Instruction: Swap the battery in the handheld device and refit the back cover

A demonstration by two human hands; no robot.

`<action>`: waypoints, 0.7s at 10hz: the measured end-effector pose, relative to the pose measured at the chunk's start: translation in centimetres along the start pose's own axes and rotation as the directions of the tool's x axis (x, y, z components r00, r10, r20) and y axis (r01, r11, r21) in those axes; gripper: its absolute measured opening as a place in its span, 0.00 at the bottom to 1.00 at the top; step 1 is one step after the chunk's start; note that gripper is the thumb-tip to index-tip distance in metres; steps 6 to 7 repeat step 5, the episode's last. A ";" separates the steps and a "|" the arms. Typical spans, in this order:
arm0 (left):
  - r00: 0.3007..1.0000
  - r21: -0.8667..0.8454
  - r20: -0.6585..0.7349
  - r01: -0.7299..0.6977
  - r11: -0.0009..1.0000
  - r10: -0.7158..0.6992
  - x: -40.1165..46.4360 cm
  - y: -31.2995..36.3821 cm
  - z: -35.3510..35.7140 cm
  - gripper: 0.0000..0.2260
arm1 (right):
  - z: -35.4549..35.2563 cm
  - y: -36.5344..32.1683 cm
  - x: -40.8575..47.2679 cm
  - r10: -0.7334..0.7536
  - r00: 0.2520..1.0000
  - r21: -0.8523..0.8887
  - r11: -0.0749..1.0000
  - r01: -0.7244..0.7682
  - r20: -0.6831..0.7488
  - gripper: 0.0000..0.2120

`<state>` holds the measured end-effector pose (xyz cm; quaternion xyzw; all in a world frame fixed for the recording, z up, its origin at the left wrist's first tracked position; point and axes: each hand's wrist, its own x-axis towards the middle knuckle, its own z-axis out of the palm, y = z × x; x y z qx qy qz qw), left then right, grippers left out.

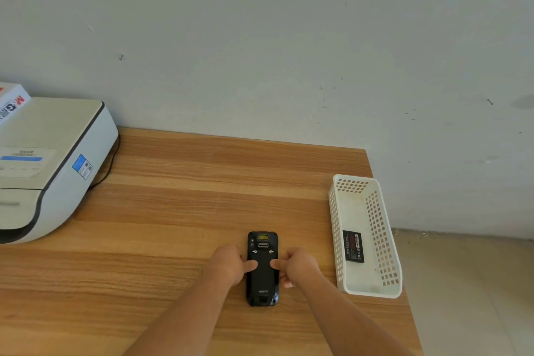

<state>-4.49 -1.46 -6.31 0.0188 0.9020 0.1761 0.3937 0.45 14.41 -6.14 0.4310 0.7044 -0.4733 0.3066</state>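
While the wooden surface (179, 211) is carrying everything, the white basket (384, 283) is holding 1 battery (353, 246) within reach. Left hand (231, 264) and right hand (297, 266) are curling around the face-down handheld device (262, 283), thumbs pressing its back cover, probably steadying it.

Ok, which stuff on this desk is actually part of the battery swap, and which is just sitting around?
Part of the job:
- handheld device, face down, back cover on
- left hand and right hand, thumbs on the cover
- battery in the white basket

Just lying about:
- printer
- box on the printer
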 end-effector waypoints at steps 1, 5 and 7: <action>0.999 0.052 -0.036 -0.001 0.999 0.003 -0.3 0.1 0.0 0.15 | 0.2 0.1 -0.1 0.005 1.000 -0.011 1.000 -0.004 0.008 0.11; 0.918 0.377 -0.216 -0.235 0.896 0.332 -4.9 2.0 -4.9 0.15 | -2.8 -0.5 -6.1 -0.600 0.785 -0.681 0.641 0.355 -0.155 0.24; 0.918 0.377 -0.216 -0.235 0.896 0.332 -4.9 2.0 -4.9 0.15 | -2.8 -0.5 -6.1 -0.600 0.785 -0.681 0.641 0.355 -0.155 0.24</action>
